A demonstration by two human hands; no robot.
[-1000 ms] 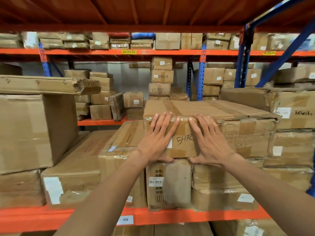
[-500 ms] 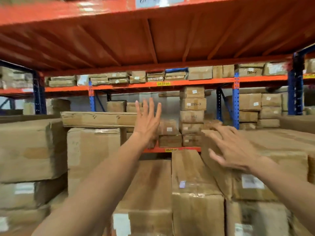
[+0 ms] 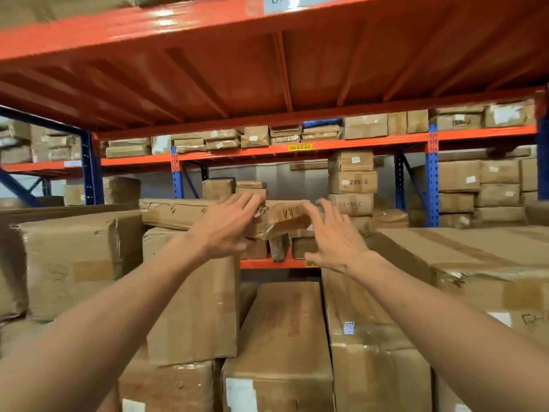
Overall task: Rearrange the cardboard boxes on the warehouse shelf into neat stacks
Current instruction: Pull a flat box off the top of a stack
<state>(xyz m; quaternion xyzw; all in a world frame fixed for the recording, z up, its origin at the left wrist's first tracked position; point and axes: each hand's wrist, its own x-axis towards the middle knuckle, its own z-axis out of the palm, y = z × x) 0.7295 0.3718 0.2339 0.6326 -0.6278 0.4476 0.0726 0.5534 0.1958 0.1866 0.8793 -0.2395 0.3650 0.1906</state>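
A long flat cardboard box (image 3: pixel 178 212) with a crumpled, taped near end lies across the top of a tall upright box (image 3: pixel 193 307). My left hand (image 3: pixel 228 227) is raised at the left side of that crumpled end, fingers spread and over its edge. At the end's right side, my right hand (image 3: pixel 332 236) has its fingers apart, the tips at the corner. Neither hand is closed around the box, and motion blur hides whether they touch it. Low boxes (image 3: pixel 282 337) lie below my arms.
A big dented box (image 3: pixel 74 263) stands at the left and a wide taped box (image 3: pixel 460 254) at the right. The orange shelf deck (image 3: pixel 267 69) hangs close overhead. Behind the gap, a far rack (image 3: pixel 356 141) carries many stacked boxes between blue uprights.
Both hands left the front of the marked box lower down and rose to the end of the long flat box. The view tilted up and shifted left.
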